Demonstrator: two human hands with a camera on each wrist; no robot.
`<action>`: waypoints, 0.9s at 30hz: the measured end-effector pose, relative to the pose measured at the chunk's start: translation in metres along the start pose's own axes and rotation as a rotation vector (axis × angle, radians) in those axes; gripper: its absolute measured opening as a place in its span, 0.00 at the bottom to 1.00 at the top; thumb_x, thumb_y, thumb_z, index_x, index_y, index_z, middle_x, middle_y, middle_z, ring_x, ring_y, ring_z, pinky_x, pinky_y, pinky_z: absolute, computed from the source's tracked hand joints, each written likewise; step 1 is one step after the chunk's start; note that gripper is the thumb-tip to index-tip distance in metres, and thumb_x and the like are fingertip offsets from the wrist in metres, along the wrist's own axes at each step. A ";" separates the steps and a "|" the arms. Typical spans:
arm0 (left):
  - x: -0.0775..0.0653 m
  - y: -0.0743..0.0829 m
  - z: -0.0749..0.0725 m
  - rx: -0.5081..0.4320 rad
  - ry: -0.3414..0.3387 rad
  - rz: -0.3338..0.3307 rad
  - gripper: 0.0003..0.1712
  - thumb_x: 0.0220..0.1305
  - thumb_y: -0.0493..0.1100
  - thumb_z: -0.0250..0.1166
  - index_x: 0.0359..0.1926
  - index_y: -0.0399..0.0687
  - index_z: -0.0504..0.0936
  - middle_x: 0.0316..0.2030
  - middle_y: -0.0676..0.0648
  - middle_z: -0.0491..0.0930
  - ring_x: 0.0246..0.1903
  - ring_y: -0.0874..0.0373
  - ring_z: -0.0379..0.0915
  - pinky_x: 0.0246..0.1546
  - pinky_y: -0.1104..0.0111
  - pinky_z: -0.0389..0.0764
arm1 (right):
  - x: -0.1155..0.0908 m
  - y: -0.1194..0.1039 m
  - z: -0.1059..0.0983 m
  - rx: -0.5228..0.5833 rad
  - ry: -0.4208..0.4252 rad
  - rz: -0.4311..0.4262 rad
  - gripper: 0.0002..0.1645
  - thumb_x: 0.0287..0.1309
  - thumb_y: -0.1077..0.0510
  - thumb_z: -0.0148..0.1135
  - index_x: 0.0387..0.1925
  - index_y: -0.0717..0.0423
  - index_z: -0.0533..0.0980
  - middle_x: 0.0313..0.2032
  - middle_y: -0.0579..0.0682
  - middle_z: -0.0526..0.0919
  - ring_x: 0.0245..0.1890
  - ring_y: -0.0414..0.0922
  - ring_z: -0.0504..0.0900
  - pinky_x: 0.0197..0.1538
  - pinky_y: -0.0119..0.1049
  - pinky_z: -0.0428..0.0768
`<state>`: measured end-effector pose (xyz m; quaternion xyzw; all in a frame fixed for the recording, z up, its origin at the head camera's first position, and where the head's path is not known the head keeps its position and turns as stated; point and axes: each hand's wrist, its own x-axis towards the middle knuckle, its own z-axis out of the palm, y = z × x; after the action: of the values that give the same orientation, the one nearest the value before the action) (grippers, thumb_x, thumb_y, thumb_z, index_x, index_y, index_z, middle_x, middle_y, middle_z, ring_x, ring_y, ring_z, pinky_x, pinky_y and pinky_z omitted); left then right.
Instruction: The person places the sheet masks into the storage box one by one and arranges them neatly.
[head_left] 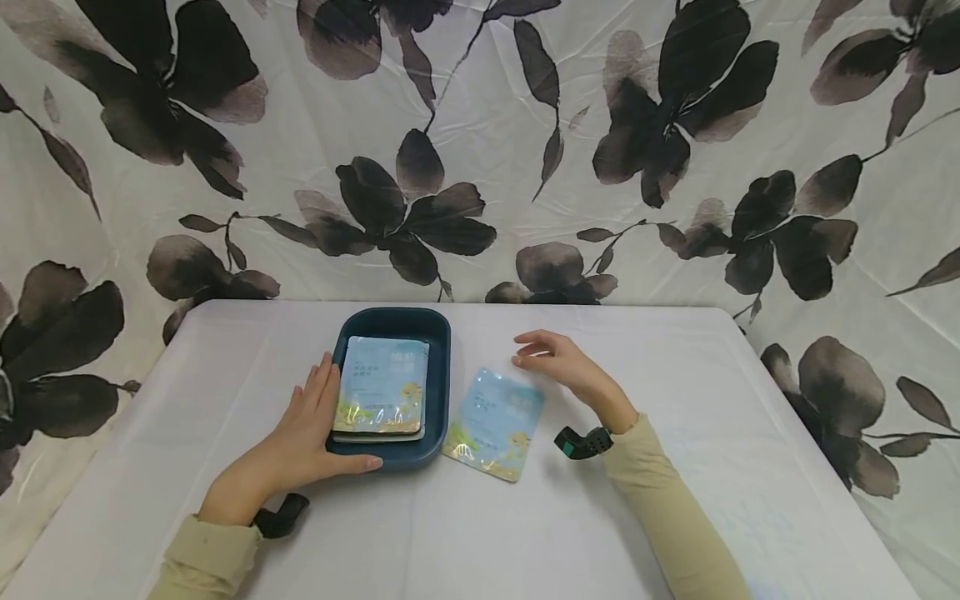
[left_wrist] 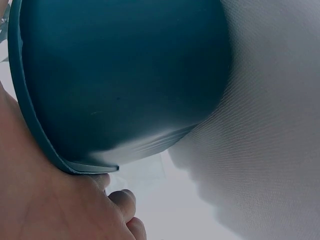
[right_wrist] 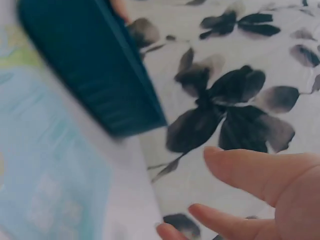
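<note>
A dark teal tray (head_left: pixel 440 392) stands on the table with a small stack of light-blue sachets (head_left: pixel 381 385) inside it, printed with green and yellow at the bottom. Along the tray's left side lies my left hand (head_left: pixel 296 437), fingers straight against the wall and thumb reaching over the front corner. The left wrist view shows the tray's outer wall (left_wrist: pixel 125 75) close up, with the rim at the palm. To the tray's right a single sachet (head_left: pixel 495 425) lies tilted on the table. My right hand (head_left: pixel 573 371) hovers by its upper right corner, fingers loosely bent, holding nothing.
A white cloth covers the table (head_left: pixel 600 533). Behind its far edge hangs a pale curtain (head_left: pixel 525 167) with dark flowers. Each wrist wears a small black device, such as the right one (head_left: pixel 583 443).
</note>
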<state>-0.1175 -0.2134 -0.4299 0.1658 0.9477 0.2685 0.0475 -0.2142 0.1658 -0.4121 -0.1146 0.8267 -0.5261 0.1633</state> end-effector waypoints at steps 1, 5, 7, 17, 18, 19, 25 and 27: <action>0.000 0.000 0.000 0.002 0.001 -0.002 0.83 0.42 0.74 0.73 0.76 0.30 0.31 0.76 0.38 0.20 0.75 0.37 0.17 0.70 0.39 0.29 | 0.000 0.004 0.001 -0.023 0.004 0.017 0.33 0.65 0.54 0.64 0.66 0.63 0.68 0.59 0.62 0.74 0.59 0.57 0.74 0.61 0.53 0.71; 0.000 -0.001 0.000 0.002 0.001 -0.003 0.83 0.42 0.74 0.73 0.76 0.31 0.31 0.76 0.39 0.19 0.75 0.37 0.18 0.70 0.39 0.29 | 0.000 0.018 0.005 -0.112 -0.008 0.058 0.34 0.58 0.55 0.70 0.63 0.64 0.71 0.54 0.61 0.77 0.55 0.55 0.75 0.57 0.49 0.74; -0.001 -0.002 0.000 0.001 0.001 -0.007 0.83 0.42 0.75 0.73 0.76 0.31 0.31 0.76 0.39 0.19 0.75 0.37 0.18 0.70 0.40 0.29 | 0.000 0.022 0.009 -0.164 -0.015 0.060 0.34 0.54 0.55 0.74 0.60 0.64 0.73 0.53 0.61 0.78 0.53 0.55 0.75 0.55 0.48 0.75; -0.001 -0.002 0.001 0.012 -0.001 -0.002 0.84 0.42 0.75 0.73 0.76 0.32 0.30 0.76 0.39 0.19 0.75 0.37 0.19 0.70 0.39 0.30 | -0.002 0.023 0.035 -0.547 0.068 0.113 0.43 0.30 0.47 0.87 0.52 0.49 0.76 0.44 0.52 0.76 0.47 0.54 0.71 0.51 0.54 0.67; -0.001 -0.002 0.000 0.010 -0.002 -0.003 0.84 0.42 0.75 0.73 0.76 0.32 0.30 0.76 0.39 0.19 0.75 0.37 0.19 0.70 0.39 0.30 | -0.001 0.023 0.036 -0.555 0.076 0.117 0.43 0.30 0.47 0.87 0.51 0.49 0.76 0.43 0.52 0.76 0.46 0.54 0.71 0.51 0.54 0.67; -0.001 -0.002 0.000 0.012 -0.002 -0.005 0.84 0.42 0.75 0.73 0.76 0.32 0.30 0.76 0.38 0.20 0.75 0.37 0.19 0.70 0.40 0.30 | -0.001 0.022 0.037 -0.556 0.083 0.120 0.42 0.29 0.48 0.87 0.50 0.50 0.76 0.42 0.52 0.76 0.45 0.53 0.71 0.51 0.53 0.67; -0.002 -0.002 -0.002 0.011 0.001 -0.017 0.84 0.42 0.75 0.73 0.76 0.31 0.31 0.76 0.38 0.20 0.75 0.37 0.19 0.70 0.40 0.30 | 0.003 0.023 0.036 -0.439 0.088 0.132 0.37 0.31 0.55 0.87 0.45 0.54 0.73 0.39 0.52 0.78 0.41 0.51 0.74 0.45 0.46 0.72; -0.003 -0.002 -0.002 0.009 -0.001 -0.018 0.84 0.42 0.75 0.73 0.76 0.31 0.31 0.76 0.39 0.20 0.75 0.37 0.19 0.70 0.40 0.30 | 0.005 0.025 0.035 -0.387 0.088 0.131 0.36 0.32 0.59 0.86 0.44 0.54 0.73 0.38 0.52 0.77 0.39 0.50 0.74 0.42 0.43 0.73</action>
<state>-0.1161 -0.2173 -0.4290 0.1575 0.9504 0.2636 0.0498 -0.2059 0.1455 -0.4491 -0.0667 0.9244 -0.3501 0.1357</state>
